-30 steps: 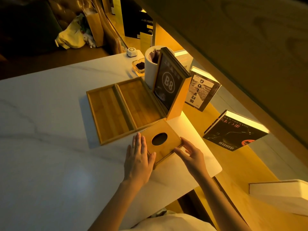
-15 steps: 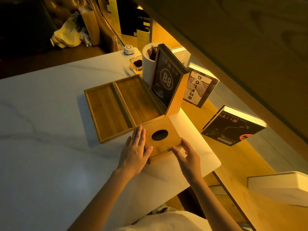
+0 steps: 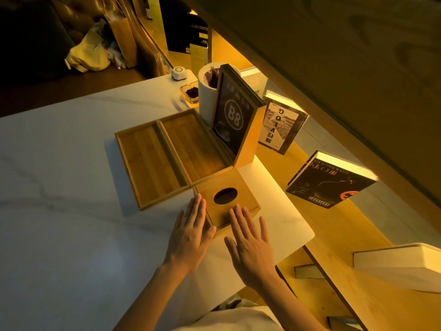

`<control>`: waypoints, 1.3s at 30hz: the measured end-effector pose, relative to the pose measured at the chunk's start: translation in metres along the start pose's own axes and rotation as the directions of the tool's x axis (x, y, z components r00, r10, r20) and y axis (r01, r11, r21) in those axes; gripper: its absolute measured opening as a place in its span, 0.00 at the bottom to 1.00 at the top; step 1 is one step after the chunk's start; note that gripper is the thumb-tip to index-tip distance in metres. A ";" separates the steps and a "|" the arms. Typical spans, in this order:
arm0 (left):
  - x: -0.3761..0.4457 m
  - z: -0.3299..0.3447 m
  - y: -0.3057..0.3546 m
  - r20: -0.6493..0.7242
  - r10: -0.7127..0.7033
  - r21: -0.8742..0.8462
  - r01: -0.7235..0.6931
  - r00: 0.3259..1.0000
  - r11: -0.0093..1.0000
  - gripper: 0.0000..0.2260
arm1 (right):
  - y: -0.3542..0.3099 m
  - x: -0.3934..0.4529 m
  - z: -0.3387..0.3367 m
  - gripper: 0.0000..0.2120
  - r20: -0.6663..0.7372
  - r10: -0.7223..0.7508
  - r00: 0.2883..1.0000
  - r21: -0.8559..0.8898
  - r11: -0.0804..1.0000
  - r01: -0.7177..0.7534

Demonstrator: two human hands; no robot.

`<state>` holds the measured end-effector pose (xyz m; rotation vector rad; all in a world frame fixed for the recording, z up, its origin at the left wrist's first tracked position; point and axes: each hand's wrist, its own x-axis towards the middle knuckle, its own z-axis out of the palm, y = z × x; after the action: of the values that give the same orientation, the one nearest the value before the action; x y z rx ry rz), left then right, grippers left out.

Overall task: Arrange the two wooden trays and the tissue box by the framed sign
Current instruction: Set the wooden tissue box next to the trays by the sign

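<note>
Since the earlier frames, both hands have flattened out: the right hand [image 3: 250, 244], which had been cupped against the near right side of the tissue box [image 3: 228, 198], now lies open with its fingertips on the box's near top edge. The left hand [image 3: 191, 232] is also open, fingers straight, its side pressed against the box's near left wall. Neither hand grips anything.

The tissue box is a low, square wooden box with a dark oval hole in its lid; no tissue shows through it. It sits on the white marble table [image 3: 59, 211], near the right edge, with its far corner touching the base of the framed sign [image 3: 235, 120], a dark upright panel marked B8 in a wooden stand.

Two shallow wooden trays lie side by side, long edges touching: the left tray [image 3: 149, 161] and the right tray [image 3: 194, 146], which sits against the sign. The box's far left edge meets their near ends.

Possible trouble: the box looks slightly turned against the trays, and a firm push from flat hands could shove the trays askew or knock the sign's stand. The table's rounded corner is close on the right.
</note>
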<state>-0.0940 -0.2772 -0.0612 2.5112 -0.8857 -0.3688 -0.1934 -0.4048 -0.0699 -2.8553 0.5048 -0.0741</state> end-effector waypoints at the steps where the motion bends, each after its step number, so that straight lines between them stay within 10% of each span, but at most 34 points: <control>1: 0.001 0.000 0.000 0.002 0.003 0.011 -0.003 1.000 1.000 0.35 | 0.001 0.001 0.000 0.27 -0.002 -0.001 1.000 -0.011 1.000 0.001; 39: 0.089 0.016 0.064 0.043 0.029 0.128 -0.034 0.999 0.991 0.30 | 0.084 0.058 -0.033 0.28 0.111 0.017 0.994 0.054 0.998 -0.024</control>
<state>-0.0665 -0.3841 -0.0523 2.6118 -0.9932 -0.3647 -0.1699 -0.5087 -0.0575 -2.7811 0.5012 0.0720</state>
